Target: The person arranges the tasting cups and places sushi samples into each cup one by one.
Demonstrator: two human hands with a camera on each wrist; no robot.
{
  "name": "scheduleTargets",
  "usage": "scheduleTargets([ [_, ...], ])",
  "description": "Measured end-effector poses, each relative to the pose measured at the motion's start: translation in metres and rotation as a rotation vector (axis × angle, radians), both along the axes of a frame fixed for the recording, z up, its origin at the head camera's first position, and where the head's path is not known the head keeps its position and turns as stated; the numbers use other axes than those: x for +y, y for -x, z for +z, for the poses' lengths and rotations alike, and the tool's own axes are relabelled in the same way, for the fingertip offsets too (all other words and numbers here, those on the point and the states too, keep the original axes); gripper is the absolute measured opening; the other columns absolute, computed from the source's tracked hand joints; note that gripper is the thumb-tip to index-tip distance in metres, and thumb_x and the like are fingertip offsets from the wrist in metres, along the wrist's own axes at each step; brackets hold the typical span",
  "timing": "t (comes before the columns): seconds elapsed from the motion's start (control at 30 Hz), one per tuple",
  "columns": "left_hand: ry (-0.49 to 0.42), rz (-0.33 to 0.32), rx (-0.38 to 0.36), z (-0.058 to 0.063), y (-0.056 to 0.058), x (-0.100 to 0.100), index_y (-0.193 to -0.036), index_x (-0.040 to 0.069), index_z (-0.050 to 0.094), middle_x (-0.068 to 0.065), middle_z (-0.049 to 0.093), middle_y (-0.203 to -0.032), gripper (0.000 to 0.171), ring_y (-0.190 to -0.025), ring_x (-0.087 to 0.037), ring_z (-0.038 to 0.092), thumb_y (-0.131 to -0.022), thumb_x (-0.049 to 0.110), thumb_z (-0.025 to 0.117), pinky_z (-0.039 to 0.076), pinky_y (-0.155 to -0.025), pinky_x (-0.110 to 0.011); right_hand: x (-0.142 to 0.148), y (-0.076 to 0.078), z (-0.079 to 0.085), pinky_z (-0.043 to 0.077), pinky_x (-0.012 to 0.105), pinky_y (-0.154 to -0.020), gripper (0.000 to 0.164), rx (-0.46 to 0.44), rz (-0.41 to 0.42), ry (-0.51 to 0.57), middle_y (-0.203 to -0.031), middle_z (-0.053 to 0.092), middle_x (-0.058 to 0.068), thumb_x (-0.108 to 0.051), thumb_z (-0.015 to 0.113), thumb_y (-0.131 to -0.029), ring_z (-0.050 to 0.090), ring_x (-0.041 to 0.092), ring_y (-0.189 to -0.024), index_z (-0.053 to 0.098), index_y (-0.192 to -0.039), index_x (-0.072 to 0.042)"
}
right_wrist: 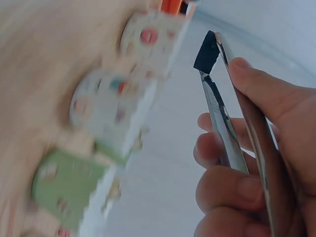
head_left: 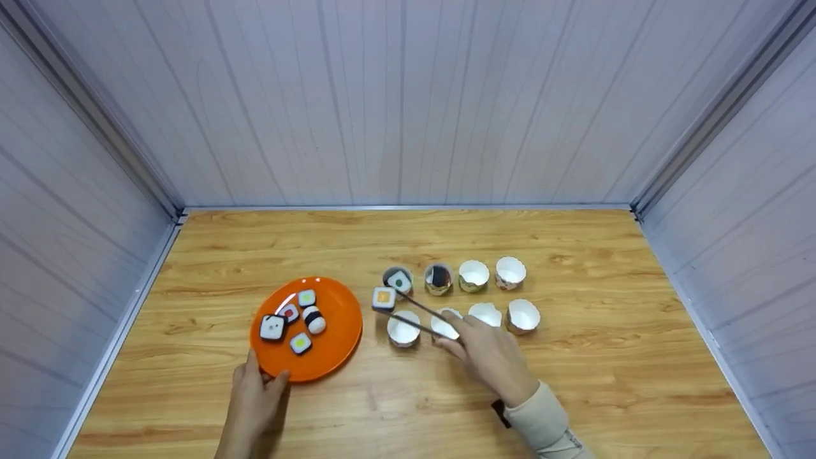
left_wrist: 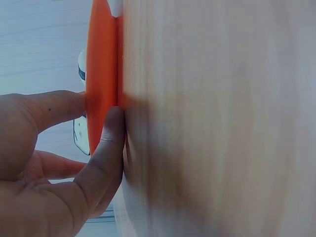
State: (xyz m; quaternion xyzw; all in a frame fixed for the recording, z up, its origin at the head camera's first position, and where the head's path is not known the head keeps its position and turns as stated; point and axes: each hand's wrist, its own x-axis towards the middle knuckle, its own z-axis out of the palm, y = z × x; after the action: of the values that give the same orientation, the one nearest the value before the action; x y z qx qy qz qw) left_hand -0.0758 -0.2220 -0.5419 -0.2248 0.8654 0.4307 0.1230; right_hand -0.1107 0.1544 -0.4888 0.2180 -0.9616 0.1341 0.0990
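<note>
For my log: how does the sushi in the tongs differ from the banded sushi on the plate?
The held sushi is squarish with an orange centre; the banded sushi is rounded with a black band. The held sushi is gripped by the tongs; the banded sushi lies on the plate. Both show black and white.

A table (head_left: 612, 370) with light brown wood pattern carries the things. Directly on it rests a round orange plate (head_left: 339, 335), whose near left rim is between the thumb and fingers of the left hand (head_left: 252, 396). Well to the right of this grip, eight small paper cups (head_left: 523, 312) stand upright in two rows of four. The near row extends to both sides of the right hand (head_left: 489, 356), partly hidden by it; the far row is just beyond.
</note>
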Motion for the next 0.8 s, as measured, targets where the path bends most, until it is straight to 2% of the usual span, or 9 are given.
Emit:
scheduleTargets([
  [0.23, 0.023, -0.058, 0.076, 0.0, -0.004, -0.004, -0.153, -0.014, 0.0, -0.041, 0.023, -0.14, 0.082, -0.117, -0.044, 0.04, -0.1, 0.011, 0.058, 0.041, -0.097, -0.052, 0.035, 0.006, 0.003, 0.044, 0.037, -0.047, 0.046, 0.025, -0.092, 0.019, -0.086, 0.067, 0.002, -0.044, 0.071, -0.09, 0.055, 0.019, -0.06, 0.067, -0.128, -0.018],
  [0.33, 0.02, -0.052, 0.072, 0.0, -0.005, -0.003, -0.153, -0.013, 0.0, -0.041, 0.023, -0.141, 0.082, -0.117, -0.043, 0.04, -0.101, 0.011, 0.058, 0.041, -0.097, -0.052, 0.052, 0.01, 0.005, 0.042, 0.034, -0.046, 0.044, -0.019, -0.137, 0.044, -0.085, 0.066, 0.004, -0.041, 0.072, -0.091, 0.051, 0.016, -0.057, 0.067, -0.128, -0.018],
  [0.4, 0.014, -0.045, 0.058, 0.0, -0.004, -0.002, -0.153, -0.012, -0.002, -0.04, 0.022, -0.142, 0.082, -0.118, -0.043, 0.04, -0.101, 0.011, 0.057, 0.041, -0.098, -0.052, 0.065, 0.012, 0.008, 0.04, 0.032, -0.044, 0.046, -0.066, -0.196, 0.06, -0.087, 0.067, 0.006, -0.041, 0.071, -0.092, 0.047, 0.015, -0.054, 0.065, -0.132, -0.019],
  [0.57, -0.002, -0.027, 0.021, 0.0, -0.002, -0.001, -0.155, -0.009, -0.002, -0.039, 0.021, -0.143, 0.081, -0.121, -0.044, 0.039, -0.102, 0.014, 0.056, 0.04, -0.101, -0.054, 0.095, 0.016, 0.012, 0.041, 0.037, -0.043, 0.047, -0.085, -0.302, 0.06, -0.092, 0.069, 0.012, -0.04, 0.069, -0.094, 0.051, 0.021, -0.056, 0.063, -0.135, -0.017],
  [0.7, -0.007, -0.016, 0.001, 0.001, -0.002, -0.002, -0.156, -0.007, -0.001, -0.038, 0.022, -0.143, 0.08, -0.123, -0.045, 0.04, -0.103, 0.015, 0.055, 0.04, -0.102, -0.054, 0.109, 0.019, 0.01, 0.043, 0.042, -0.046, 0.047, -0.076, -0.308, 0.044, -0.099, 0.071, 0.014, -0.041, 0.069, -0.094, 0.058, 0.025, -0.062, 0.064, -0.132, -0.014],
  [0.8, -0.005, -0.017, 0.002, 0.001, -0.002, -0.002, -0.156, -0.008, -0.001, -0.038, 0.022, -0.143, 0.08, -0.123, -0.045, 0.04, -0.103, 0.015, 0.055, 0.04, -0.102, -0.054, 0.113, 0.02, 0.007, 0.045, 0.044, -0.047, 0.048, -0.103, -0.312, 0.034, -0.104, 0.071, 0.015, -0.04, 0.069, -0.094, 0.062, 0.028, -0.067, 0.063, -0.134, -0.013],
])
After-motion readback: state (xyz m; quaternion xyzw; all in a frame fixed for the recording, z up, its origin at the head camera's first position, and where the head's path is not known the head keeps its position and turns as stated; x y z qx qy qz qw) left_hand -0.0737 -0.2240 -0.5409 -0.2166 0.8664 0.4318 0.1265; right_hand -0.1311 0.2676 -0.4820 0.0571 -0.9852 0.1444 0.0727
